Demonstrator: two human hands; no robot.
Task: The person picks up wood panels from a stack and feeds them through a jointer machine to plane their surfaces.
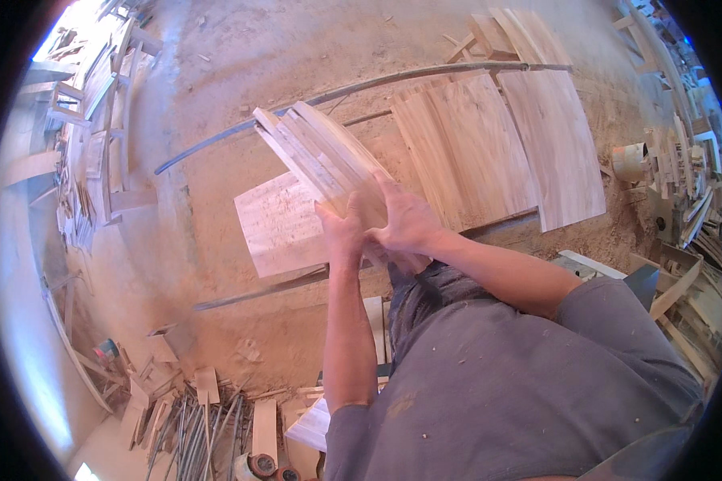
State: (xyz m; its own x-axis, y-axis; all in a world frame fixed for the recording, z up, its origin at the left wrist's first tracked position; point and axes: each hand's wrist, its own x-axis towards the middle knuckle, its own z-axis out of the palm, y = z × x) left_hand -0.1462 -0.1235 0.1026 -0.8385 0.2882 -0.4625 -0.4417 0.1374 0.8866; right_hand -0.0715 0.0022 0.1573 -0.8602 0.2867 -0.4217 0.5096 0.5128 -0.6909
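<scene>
One dusty brown floor (289, 40) takes up most of the scene, littered with sawdust and chips. Next biggest is the wearer's dark grey T-shirt (497, 385), near and to the right, with a few specks on it. Then there's a broad wooden panel (465, 152) right of center, with a slimmer, paler panel (557, 148) just beside it on the right. Two long bars run left to right: the far bar (217, 139) bends in this lens and looks bluish at its left end, the near bar (257, 295) passes close to the panels' near edges. Down near left sits a messy heap of thin rods (188, 425) mixed with wood scraps.

The bundle of wooden boards (321, 152) is mid-scene, tilted with its far end pointing left, up in both hands. Partly behind it, to the left, is a pale board (277, 228). The right hand (409, 220) has its fingers clamped along the bundle's right side, and the left hand (343, 232) grips the near left edge; whatever fingers are underneath, can't tell. Smallest: a pale bucket (630, 163), far over right.
</scene>
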